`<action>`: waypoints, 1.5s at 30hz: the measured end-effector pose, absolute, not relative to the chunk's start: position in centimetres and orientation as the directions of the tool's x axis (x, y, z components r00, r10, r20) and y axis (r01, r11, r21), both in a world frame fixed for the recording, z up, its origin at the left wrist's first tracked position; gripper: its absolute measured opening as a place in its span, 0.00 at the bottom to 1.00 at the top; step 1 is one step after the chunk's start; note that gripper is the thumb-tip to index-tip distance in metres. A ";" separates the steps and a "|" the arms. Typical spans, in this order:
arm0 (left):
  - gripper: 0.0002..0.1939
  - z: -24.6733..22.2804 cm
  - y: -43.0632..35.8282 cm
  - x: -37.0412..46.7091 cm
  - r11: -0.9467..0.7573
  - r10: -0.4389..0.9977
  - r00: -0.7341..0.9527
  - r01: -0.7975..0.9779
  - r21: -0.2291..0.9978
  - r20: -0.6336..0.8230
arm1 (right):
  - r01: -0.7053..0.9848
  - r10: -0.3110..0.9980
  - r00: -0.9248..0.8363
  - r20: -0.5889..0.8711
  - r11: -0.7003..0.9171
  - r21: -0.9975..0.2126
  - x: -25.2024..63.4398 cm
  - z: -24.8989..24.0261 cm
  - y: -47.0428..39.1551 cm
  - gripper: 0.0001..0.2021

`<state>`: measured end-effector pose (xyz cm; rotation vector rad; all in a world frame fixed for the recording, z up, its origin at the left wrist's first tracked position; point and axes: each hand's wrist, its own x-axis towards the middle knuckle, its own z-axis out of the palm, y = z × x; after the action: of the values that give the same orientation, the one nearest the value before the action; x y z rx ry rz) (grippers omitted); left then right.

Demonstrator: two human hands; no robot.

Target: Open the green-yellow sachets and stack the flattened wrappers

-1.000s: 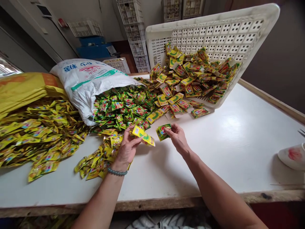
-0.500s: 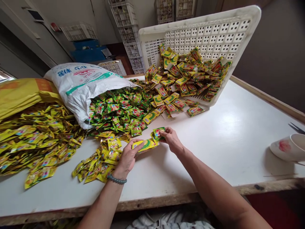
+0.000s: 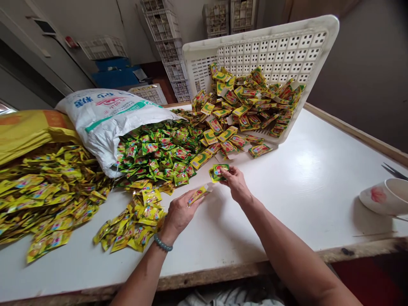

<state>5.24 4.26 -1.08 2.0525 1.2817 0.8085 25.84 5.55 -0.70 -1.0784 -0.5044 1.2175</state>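
My left hand (image 3: pixel 181 214), with a beaded bracelet at the wrist, is closed around a small yellow box (image 3: pixel 197 195) whose flap end points right. In my right hand (image 3: pixel 236 183), a green sachet (image 3: pixel 219 172) is pinched between thumb and fingers, with a yellowish edge showing beneath it. The sachet is up and right of the box, apart from it. Beyond my hands, a heap of green sachets (image 3: pixel 159 146) spills from a white woven sack (image 3: pixel 105 114). Loose yellow sachets (image 3: pixel 137 221) lie left of my left hand.
A tipped white plastic basket (image 3: pixel 264 55) holds many small yellow boxes (image 3: pixel 245 102), some spilling onto the white table (image 3: pixel 287 204). A yellow bag (image 3: pixel 32 127) and a large yellow sachet pile (image 3: pixel 54 191) lie left. A cup (image 3: pixel 384 197) and scissors (image 3: pixel 395 171) are right.
My left hand has turned, tilting the box so a narrower face shows. My right hand has moved slightly up and right with the green sachet, widening the gap between them.
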 end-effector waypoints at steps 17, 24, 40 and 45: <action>0.28 -1.6 3.5 5.5 0.279 0.893 0.372 -0.012 0.960 -0.254 | 0.166 0.983 0.139 0.119 0.096 -0.981 25.4 -1.0 5.0 0.14; 0.27 -1.1 3.7 5.7 0.380 0.893 0.327 -0.178 0.908 -0.310 | 0.231 0.994 0.076 0.072 0.053 -0.972 25.4 -0.7 4.7 0.19; 0.27 -1.6 3.9 5.5 0.361 0.875 0.380 -0.095 0.928 -0.302 | 0.306 0.991 0.065 0.117 0.092 -0.948 24.7 -1.0 4.4 0.10; 0.26 -1.3 3.8 5.7 0.442 0.857 0.387 -0.208 0.873 -0.341 | -0.071 0.997 0.079 -0.004 0.001 -0.997 24.3 -1.5 4.6 0.15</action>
<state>5.73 3.77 -1.31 0.8476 0.9223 0.7919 24.25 4.58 -1.53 -1.1941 -1.0984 1.1850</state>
